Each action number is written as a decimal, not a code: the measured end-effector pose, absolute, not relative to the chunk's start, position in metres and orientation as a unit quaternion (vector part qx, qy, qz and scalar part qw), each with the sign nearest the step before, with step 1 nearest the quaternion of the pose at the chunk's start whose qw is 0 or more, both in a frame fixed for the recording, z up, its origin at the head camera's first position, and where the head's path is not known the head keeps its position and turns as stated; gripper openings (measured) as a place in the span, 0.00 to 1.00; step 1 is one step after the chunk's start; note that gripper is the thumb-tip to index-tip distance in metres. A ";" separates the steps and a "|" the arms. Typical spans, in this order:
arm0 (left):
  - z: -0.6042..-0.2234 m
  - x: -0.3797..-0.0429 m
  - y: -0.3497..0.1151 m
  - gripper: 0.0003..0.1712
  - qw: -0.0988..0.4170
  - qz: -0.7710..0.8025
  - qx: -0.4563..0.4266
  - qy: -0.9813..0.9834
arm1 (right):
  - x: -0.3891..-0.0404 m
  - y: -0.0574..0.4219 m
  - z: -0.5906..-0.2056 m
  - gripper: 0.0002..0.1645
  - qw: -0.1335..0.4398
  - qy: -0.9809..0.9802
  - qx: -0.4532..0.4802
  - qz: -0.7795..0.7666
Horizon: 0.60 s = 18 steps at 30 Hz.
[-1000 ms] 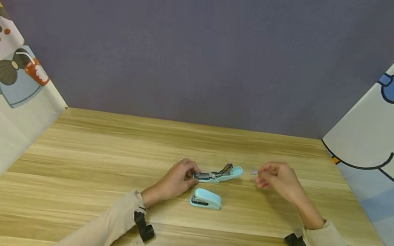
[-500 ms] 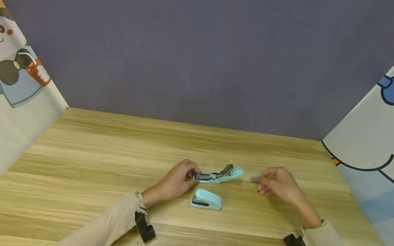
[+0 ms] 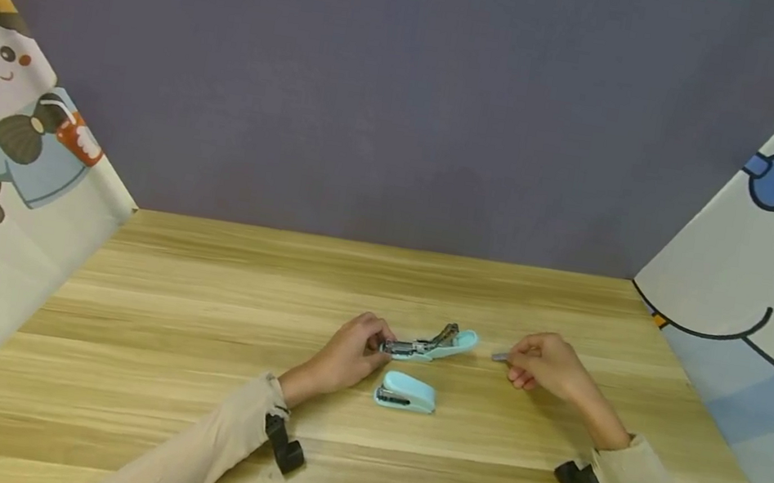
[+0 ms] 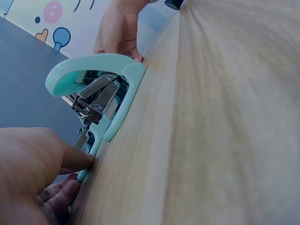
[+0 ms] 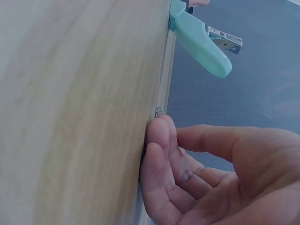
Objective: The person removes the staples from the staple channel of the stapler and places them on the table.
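Note:
An opened mint-green stapler [image 3: 450, 348] lies on the wooden table [image 3: 226, 277], its cover swung back to the right and its metal insides exposed. My left hand [image 3: 351, 350] pinches its left end between thumb and fingers. A second, closed mint stapler [image 3: 408, 391] rests just in front of it. To the right, my right hand [image 3: 546, 365] pinches a short grey strip of staples [image 3: 500, 357], which points left. Only the strip's tip shows past the fingertips in the right wrist view, close to the tabletop. A small gap separates the strip from the opened stapler's cover [image 5: 201, 44].
A dark grey panel [image 3: 400, 95] stands along the table's far edge. Printed cartoon panels flank the left side [image 3: 25, 224] and the right side [image 3: 762, 269]. Black wrist mounts [image 3: 284, 446] hang at both sleeves.
My right hand has come slightly down toward me with the staple strip, which now shows more plainly. The left hand and both staplers stay put. The head view has shifted a little.

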<state>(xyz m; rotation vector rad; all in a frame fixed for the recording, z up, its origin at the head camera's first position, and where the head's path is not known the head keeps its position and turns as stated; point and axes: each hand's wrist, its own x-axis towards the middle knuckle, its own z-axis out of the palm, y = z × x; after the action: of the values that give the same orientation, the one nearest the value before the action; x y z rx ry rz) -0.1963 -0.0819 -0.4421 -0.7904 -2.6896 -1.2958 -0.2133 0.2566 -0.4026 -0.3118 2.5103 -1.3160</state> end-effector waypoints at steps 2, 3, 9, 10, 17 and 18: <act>-0.442 -0.197 -0.082 0.10 0.030 -0.417 -0.258 -0.871 | -0.214 0.257 -0.402 0.11 0.144 0.872 -0.108 -0.456; -0.442 -0.197 -0.082 0.11 0.029 -0.416 -0.258 -0.871 | -0.214 0.257 -0.401 0.11 0.145 0.872 -0.108 -0.455; -0.441 -0.200 -0.080 0.10 0.023 -0.414 -0.265 -0.871 | -0.212 0.258 -0.400 0.11 0.143 0.880 -0.104 -0.441; -0.440 -0.200 -0.079 0.10 0.025 -0.414 -0.265 -0.870 | -0.212 0.258 -0.399 0.11 0.141 0.881 -0.105 -0.438; -0.440 -0.197 -0.081 0.11 0.034 -0.415 -0.263 -0.870 | -0.211 0.255 -0.400 0.11 0.143 0.883 -0.103 -0.435; -0.440 -0.196 -0.082 0.11 0.035 -0.414 -0.263 -0.870 | -0.211 0.254 -0.400 0.11 0.143 0.884 -0.102 -0.433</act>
<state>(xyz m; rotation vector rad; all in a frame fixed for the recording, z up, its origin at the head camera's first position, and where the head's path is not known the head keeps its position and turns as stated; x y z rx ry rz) -0.1964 -0.0815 -0.4403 -0.8094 -2.6748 -1.2736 -0.2111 0.2541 -0.3998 -0.2940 2.5496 -1.2503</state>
